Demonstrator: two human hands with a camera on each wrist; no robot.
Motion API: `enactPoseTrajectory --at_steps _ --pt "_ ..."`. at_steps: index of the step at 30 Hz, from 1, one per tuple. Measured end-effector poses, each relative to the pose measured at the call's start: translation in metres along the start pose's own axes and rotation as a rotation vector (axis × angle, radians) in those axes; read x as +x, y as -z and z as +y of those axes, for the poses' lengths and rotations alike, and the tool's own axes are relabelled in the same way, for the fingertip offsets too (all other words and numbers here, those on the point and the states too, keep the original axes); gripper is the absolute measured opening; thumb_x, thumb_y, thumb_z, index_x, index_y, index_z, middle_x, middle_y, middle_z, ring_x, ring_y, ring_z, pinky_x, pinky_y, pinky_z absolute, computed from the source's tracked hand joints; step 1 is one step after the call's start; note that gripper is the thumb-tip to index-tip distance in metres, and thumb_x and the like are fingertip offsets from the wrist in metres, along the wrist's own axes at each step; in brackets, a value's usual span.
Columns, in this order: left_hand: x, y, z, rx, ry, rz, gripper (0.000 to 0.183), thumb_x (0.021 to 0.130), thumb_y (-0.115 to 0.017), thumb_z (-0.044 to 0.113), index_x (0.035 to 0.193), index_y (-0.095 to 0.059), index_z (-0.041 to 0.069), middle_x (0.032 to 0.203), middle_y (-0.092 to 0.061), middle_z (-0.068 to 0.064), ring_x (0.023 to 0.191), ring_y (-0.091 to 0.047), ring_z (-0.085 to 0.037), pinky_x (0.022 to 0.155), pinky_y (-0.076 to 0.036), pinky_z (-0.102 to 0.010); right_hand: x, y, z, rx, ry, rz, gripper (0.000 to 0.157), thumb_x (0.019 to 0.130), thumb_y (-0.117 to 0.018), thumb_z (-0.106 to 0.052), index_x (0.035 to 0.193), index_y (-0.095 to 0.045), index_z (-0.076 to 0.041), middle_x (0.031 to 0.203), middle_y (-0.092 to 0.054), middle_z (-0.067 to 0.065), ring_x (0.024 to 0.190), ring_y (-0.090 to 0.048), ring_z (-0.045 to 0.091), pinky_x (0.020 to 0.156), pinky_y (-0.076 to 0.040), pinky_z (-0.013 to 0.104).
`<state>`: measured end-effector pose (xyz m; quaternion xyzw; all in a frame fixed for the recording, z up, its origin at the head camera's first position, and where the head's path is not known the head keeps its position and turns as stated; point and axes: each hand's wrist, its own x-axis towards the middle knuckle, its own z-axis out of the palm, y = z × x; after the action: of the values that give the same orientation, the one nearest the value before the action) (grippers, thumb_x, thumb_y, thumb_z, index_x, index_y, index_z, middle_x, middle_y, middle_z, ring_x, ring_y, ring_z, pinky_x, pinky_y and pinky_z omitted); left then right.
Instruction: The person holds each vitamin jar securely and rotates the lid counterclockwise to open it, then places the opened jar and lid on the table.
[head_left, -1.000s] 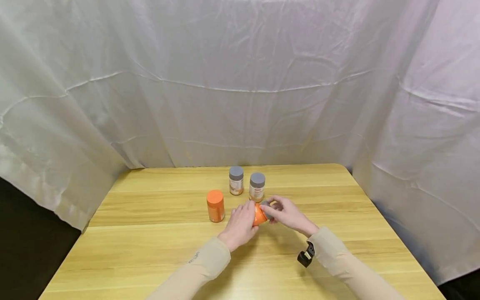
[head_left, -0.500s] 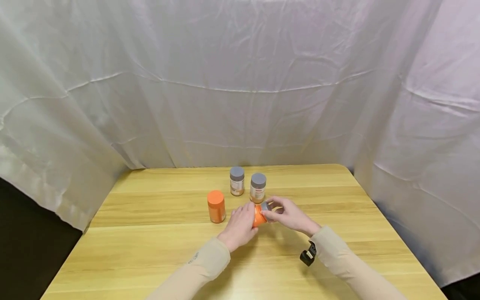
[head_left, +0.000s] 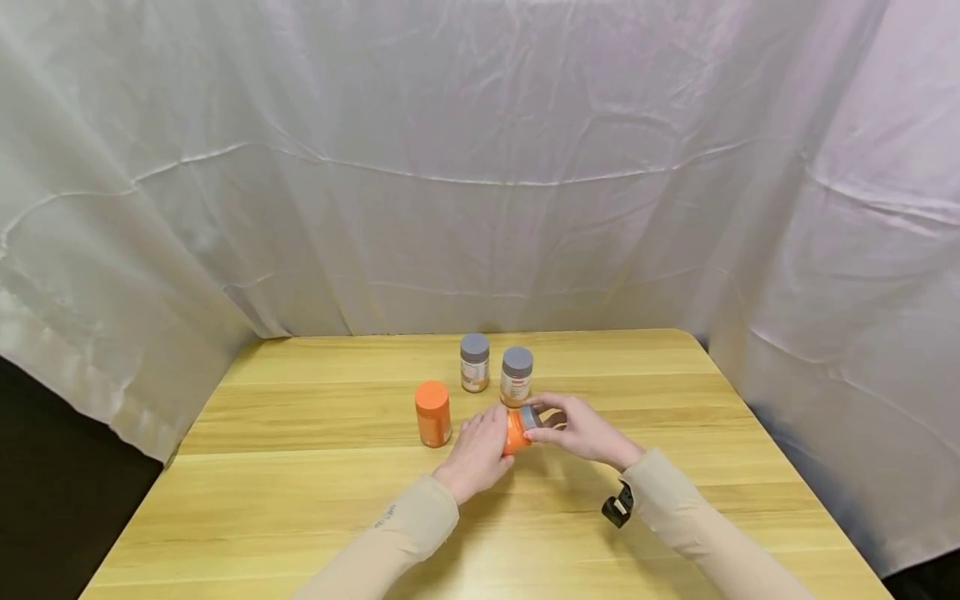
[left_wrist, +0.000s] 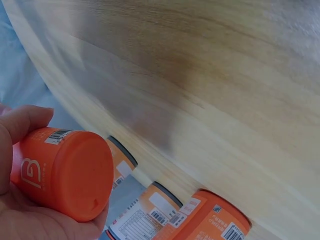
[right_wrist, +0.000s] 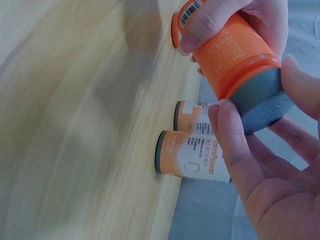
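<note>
a pale curtain (head_left: 480,208) is hanging in folds at the back, and in front of it a wood-grained surface (head_left: 262,500) is carrying the standing containers. over its middle, the left hand (head_left: 476,450) is curling its fingers and thumb around the body of an orange bottle (head_left: 516,435), while the right hand (head_left: 588,429) is pinching the gray cap (right_wrist: 265,97) at that bottle's end, thumb and fingers bending about its side. an orange-lidded jar (head_left: 433,421) is standing upright beside the left hand, just apart from it. the orange bottle is tilting on its side between the hands, base toward the left, capped end toward the right, and seems to be clearing the surface. beyond it a nearer gray-lidded bottle (head_left: 516,381) and a farther gray-lidded bottle (head_left: 474,371) are standing upright, near each other. smallest, the gray cap is sitting at the neck; whether it is seated tight or loose i cannot tell. the step in hand is probably the working of this cap, and the next move is likely calling for a steady left grip on the body, with the right fingers turning in line with the neck.
</note>
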<state>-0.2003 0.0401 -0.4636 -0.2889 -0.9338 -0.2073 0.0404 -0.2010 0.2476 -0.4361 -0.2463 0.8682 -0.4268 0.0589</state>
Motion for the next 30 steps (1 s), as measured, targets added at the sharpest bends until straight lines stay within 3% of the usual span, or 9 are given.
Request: enactPoseTrajectory --at_steps 4,11,17,24,30 --pt "-0.0013 0.0001 0.0002 -0.014 0.009 -0.022 0.054 0.084 -0.082 0.02 0.124 -0.048 0.004 0.107 -0.06 -0.007 0.095 -0.058 -0.022 0.089 -0.047 -0.041 -0.0035 -0.0003 0.0009 -0.004 0.043 0.004 0.044 0.092 -0.073 -0.017 0.132 -0.061 -0.002 0.126 -0.067 0.019 0.111 -0.068 0.036 0.092 -0.058 0.038" --pt "-0.0012 0.0049 0.0007 -0.053 0.013 -0.027 0.054 0.084 -0.081 0.017 0.124 -0.048 0.004 0.107 -0.06 -0.006 0.092 -0.057 -0.021 0.083 -0.046 -0.038 -0.0056 -0.0005 0.0016 0.04 0.057 0.022 0.048 0.089 -0.075 -0.009 0.134 -0.06 -0.004 0.134 -0.063 0.022 0.114 -0.068 0.039 0.092 -0.059 0.035" --pt "-0.0003 0.0054 0.0009 -0.074 0.004 -0.03 0.054 0.083 -0.082 0.017 0.123 -0.048 0.005 0.107 -0.06 -0.006 0.092 -0.057 -0.02 0.083 -0.045 -0.037 -0.0067 -0.0012 0.0021 0.091 0.087 0.038 0.05 0.085 -0.076 -0.001 0.133 -0.061 -0.002 0.135 -0.063 0.021 0.121 -0.064 0.04 0.099 -0.056 0.041" --pt "0.0016 0.0083 0.0012 -0.091 -0.001 -0.042 0.053 0.083 -0.081 0.017 0.123 -0.048 0.005 0.106 -0.06 -0.005 0.091 -0.056 -0.019 0.079 -0.044 -0.035 -0.0095 -0.0023 0.0016 0.154 0.11 0.065 0.049 0.083 -0.077 0.001 0.129 -0.063 -0.001 0.139 -0.058 0.025 0.13 -0.055 0.04 0.105 -0.05 0.049" --pt "0.0017 0.0094 0.0011 -0.112 -0.003 -0.063 0.054 0.084 -0.08 0.016 0.125 -0.048 0.004 0.106 -0.06 -0.005 0.09 -0.056 -0.018 0.079 -0.044 -0.035 -0.0101 -0.0061 0.005 0.231 0.113 0.085 0.04 0.086 -0.077 -0.005 0.124 -0.066 -0.001 0.14 -0.056 0.028 0.132 -0.055 0.034 0.106 -0.049 0.045"
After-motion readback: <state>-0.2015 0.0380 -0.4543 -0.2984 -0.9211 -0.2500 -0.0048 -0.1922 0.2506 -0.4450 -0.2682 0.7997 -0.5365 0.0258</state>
